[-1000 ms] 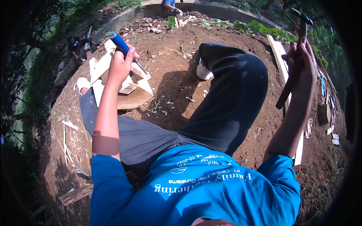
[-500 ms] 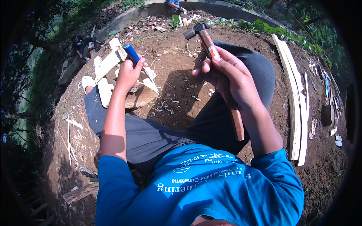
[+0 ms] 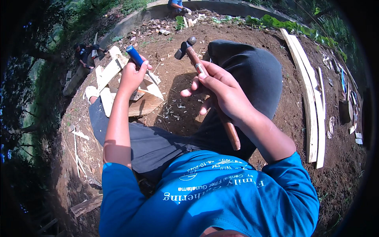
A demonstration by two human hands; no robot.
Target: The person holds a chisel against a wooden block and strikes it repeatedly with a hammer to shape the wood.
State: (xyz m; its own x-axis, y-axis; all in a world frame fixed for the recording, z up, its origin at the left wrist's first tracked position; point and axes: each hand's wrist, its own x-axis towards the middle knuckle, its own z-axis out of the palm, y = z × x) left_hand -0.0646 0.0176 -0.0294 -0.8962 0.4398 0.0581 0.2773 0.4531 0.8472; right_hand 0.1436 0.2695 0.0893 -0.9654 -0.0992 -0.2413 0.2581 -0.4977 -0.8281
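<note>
The left hand [image 3: 132,77] has its fingers wrapped tight around a blue-handled chisel [image 3: 136,58], and the tool points down at the pale wood pieces [image 3: 114,85] lying on the dirt ground [image 3: 173,114] by the person's leg. The right hand [image 3: 219,93] has its fingers closed around the brown handle of a hammer [image 3: 197,67], with one finger sticking out a little; the dark hammer head is up in the air, apart from the chisel. Small chips lie on the dirt near the wood, so some cutting looks done, but the hammer is not on the chisel yet, and the wood looks far from finished. The chisel's tip is hidden behind the hand and the wood. Long planks [image 3: 312,102] lie well apart on the right. Two other people far off are too small to make out.
</note>
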